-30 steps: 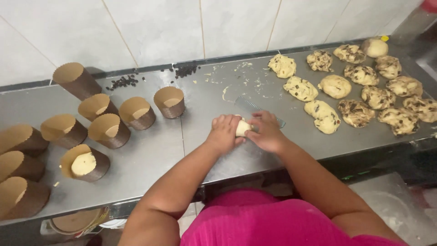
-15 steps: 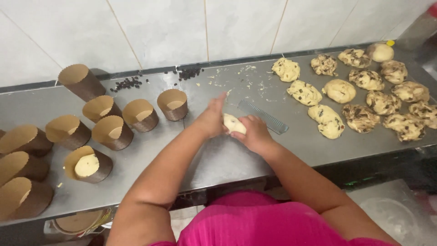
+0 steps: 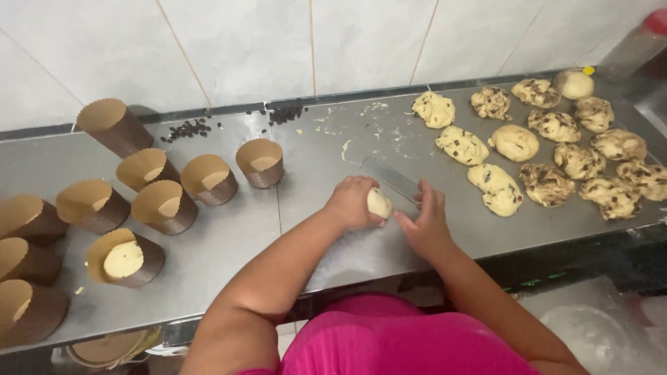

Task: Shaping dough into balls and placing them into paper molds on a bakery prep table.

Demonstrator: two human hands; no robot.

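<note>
A pale dough ball (image 3: 379, 203) rests on the steel counter (image 3: 229, 243) between my hands. My left hand (image 3: 351, 201) is cupped around its left side and my right hand (image 3: 424, 221) presses against its right side, fingers spread. Just beyond the hands lies a metal scraper (image 3: 390, 177). To the left stand several brown paper baking moulds (image 3: 208, 178); one near the front (image 3: 125, 258) holds a dough ball, the others look empty.
Several dough portions with chocolate chips (image 3: 547, 184) lie on the counter at the right. Loose chocolate chips (image 3: 186, 129) are scattered by the tiled wall. A bottle with a red cap (image 3: 636, 45) stands at the far right corner.
The hands have shifted on the counter while turning the dough ball between them; the left hand now wraps it more closely and the scraper is uncovered behind them.
</note>
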